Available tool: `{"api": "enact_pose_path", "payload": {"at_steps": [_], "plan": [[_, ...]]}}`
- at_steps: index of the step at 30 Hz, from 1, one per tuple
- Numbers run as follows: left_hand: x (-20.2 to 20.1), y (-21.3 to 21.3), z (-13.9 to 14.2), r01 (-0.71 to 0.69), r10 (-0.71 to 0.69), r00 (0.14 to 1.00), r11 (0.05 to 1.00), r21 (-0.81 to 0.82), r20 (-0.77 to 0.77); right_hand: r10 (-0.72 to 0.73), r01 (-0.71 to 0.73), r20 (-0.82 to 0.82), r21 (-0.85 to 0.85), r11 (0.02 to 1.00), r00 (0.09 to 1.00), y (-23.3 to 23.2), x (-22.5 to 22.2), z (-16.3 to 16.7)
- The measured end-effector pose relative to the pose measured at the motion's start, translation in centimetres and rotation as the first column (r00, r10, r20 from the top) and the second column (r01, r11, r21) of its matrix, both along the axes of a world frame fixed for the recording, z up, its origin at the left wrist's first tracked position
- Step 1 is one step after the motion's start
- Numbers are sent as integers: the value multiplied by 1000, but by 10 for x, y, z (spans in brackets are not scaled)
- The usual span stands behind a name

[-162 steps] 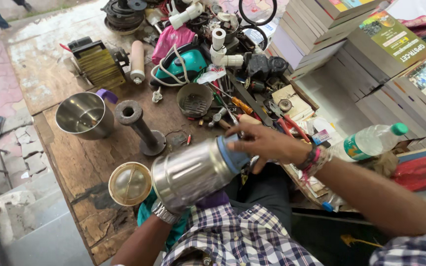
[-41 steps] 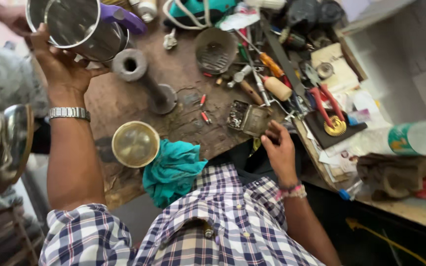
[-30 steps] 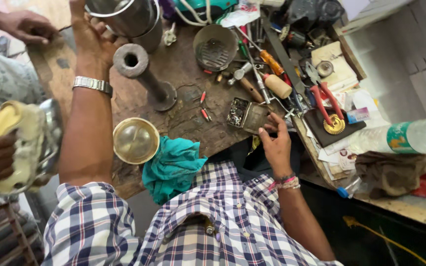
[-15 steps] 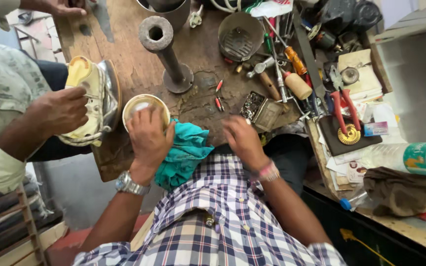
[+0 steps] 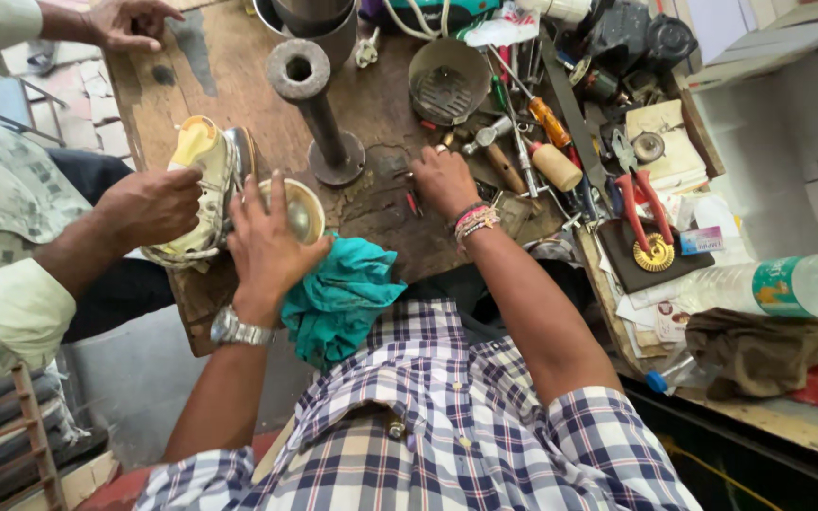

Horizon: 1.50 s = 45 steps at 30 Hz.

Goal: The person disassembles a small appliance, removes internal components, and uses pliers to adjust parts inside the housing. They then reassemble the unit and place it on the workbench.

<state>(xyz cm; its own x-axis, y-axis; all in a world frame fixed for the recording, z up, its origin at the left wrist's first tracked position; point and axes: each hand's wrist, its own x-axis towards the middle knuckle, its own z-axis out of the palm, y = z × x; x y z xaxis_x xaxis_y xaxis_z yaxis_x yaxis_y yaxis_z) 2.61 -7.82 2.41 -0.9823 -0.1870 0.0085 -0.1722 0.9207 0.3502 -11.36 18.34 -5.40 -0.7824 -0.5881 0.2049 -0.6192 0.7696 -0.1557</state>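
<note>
A: What was held at the left of the counter (image 5: 239,85)?

B: A worn steel vessel with yellowed padding (image 5: 203,189) was gripped by a co-worker's hand (image 5: 149,203). Just beside it, a round glass-topped lid (image 5: 297,210) was covered by the left hand (image 5: 265,248), fingers (image 5: 256,194) spread flat over its rim.

A: How was the lid judged to handle?

B: Light, stiff, smooth and breakable; the metal rim was thought the safest hold, not the glass.

A: And rightward?

B: One teal cloth (image 5: 338,293) was draped at the counter's edge, soft and limp. One metal stand (image 5: 319,118) stood upright behind it. The right hand (image 5: 442,180) was rested on small parts, fingers curled; whether anything was pinched could not be told. One plastic bottle (image 5: 788,286) lay far right.
</note>
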Motion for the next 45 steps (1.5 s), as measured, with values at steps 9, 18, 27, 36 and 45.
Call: {"api": "enact_pose_path", "payload": {"at_steps": [9, 18, 27, 36, 45], "plan": [[-26, 63, -18, 209, -200, 943, 978, 6, -266, -175, 189, 176, -70, 979, 969, -17, 48, -10], [-52, 85, -27, 468, -421, 832, 882, 49, -361, -204, 204, -14, 118, 972, 979, 10, 34, 1], [-55, 73, -23, 399, -361, 900, 908, 129, -243, -199, 185, 17, -454, 872, 980, 18, 112, 45], [-37, 57, 3, 638, -378, 763, 573, 515, -524, 623, 770, 600, -639, -6, 502, 44, 136, 22], [-36, 80, 31, 668, -493, 727, 345, 660, -478, 796, 876, 488, -470, -108, 360, 65, 143, 27]]}}
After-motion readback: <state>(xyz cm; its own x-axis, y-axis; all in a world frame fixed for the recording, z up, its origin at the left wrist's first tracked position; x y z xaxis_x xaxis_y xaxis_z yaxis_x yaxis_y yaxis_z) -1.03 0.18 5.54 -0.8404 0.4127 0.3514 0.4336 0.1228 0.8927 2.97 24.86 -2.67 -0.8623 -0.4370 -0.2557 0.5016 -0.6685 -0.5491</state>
